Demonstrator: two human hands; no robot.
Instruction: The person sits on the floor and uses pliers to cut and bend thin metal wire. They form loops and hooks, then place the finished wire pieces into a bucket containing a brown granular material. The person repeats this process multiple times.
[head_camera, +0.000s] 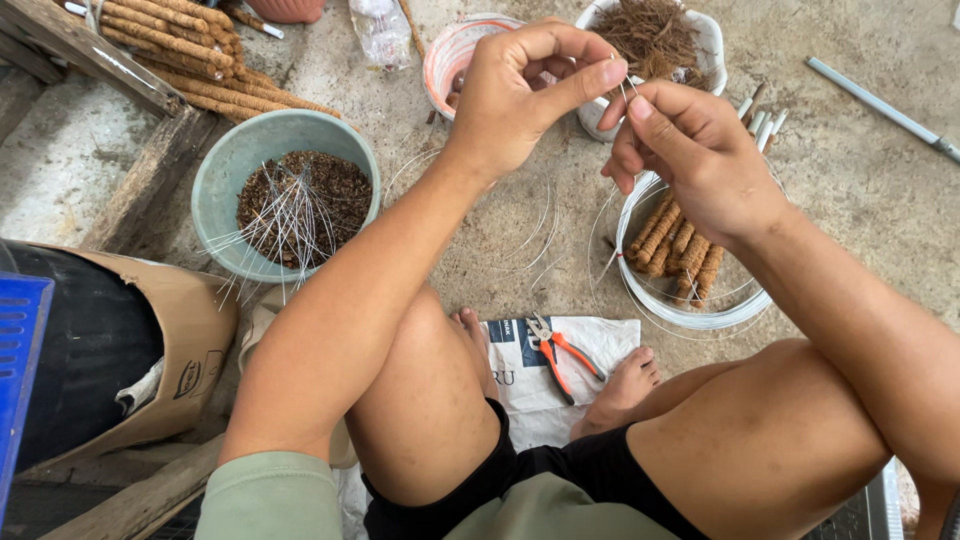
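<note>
Both hands pinch one thin wire, high above the orange-handled pliers (560, 352).

The left hand (520, 95) curls nearly closed, thumb and forefinger nipping the thin wire (628, 88); the right hand (690, 150) meets it fingertip to fingertip, clamped on the same strand. The wire stands between both pinches, well above the pliers. Up and left of the pliers sits a teal bowl (225, 170) of cut wires; up and right, a white tub (700, 310) of fibre-wrapped sticks.

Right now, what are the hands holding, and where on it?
Both hands pinch a thin wire near its upper end: left hand between thumb and forefinger, right hand with fingertips just beside it.
</note>
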